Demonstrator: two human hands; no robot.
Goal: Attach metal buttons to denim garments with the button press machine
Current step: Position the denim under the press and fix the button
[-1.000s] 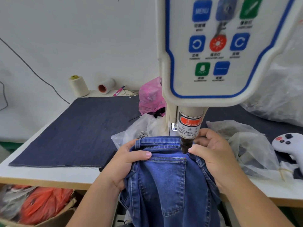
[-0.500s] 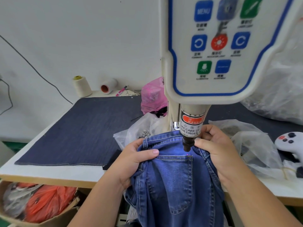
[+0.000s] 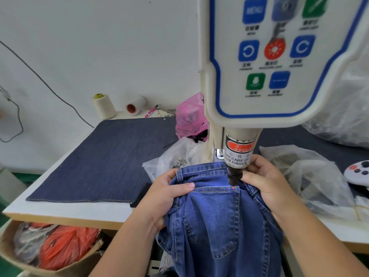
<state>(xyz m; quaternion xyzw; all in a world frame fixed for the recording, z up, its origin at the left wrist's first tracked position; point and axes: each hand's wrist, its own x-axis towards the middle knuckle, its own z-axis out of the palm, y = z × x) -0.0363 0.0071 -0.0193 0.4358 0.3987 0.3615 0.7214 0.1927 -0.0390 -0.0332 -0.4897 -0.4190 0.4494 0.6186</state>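
Your left hand (image 3: 165, 194) grips the blue denim jeans (image 3: 221, 220) by the waistband, thumb pressed flat on top. Your right hand (image 3: 265, 182) pinches the fabric beside the cream button press machine's dark punch tip (image 3: 234, 176), which meets the back pocket corner. Below the white table (image 3: 65, 211), a cardboard box (image 3: 60, 266) holds orange plastic bags (image 3: 63, 244).

— What lies on the surface (image 3: 65, 211)?
— A dark denim sheet (image 3: 107, 160), two thread cones (image 3: 103, 106), a pink pen (image 3: 151, 110), a pink bag (image 3: 189, 116) and clear plastic bags (image 3: 311, 176).
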